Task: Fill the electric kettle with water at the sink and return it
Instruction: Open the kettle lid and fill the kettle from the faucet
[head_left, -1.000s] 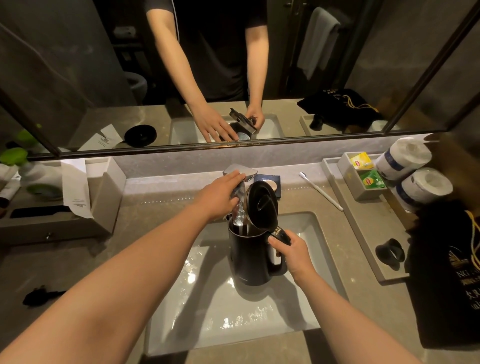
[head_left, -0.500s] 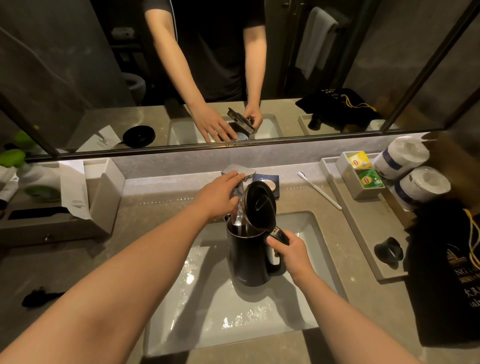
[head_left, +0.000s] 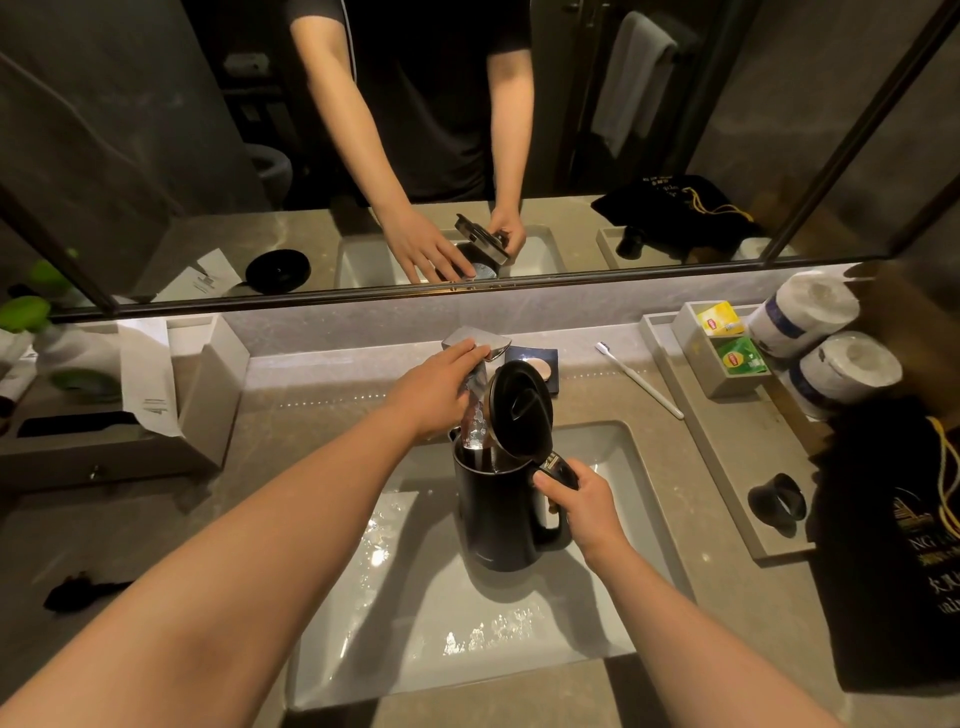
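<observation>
Kettle: the black electric kettle (head_left: 498, 514) stands upright over the sink (head_left: 467, 649), lid (head_left: 519, 410) swung up and open, mouth right under the tap.
Water: a clear stream (head_left: 475, 428) falls from the tap into the open mouth; the level inside cannot be seen.
Right hand: the right hand (head_left: 584, 512) is wrapped closed round the handle at the kettle's right side, thumb up near the lid hinge.
Left hand: the left hand (head_left: 436, 392) lies on the tap (head_left: 475, 345) just beyond and left of the kettle, fingers loosely laid over the metal lever, not clenched.
Handling: a rigid body, likely growing heavier as it fills; wet walls would be slippery, so the handle is the place to hold, kept level.
Nearby: a toothbrush (head_left: 641, 382) lies beyond the right hand; a round black kettle base shows only in the mirror (head_left: 156, 156), reflected from the counter on the person's left.
</observation>
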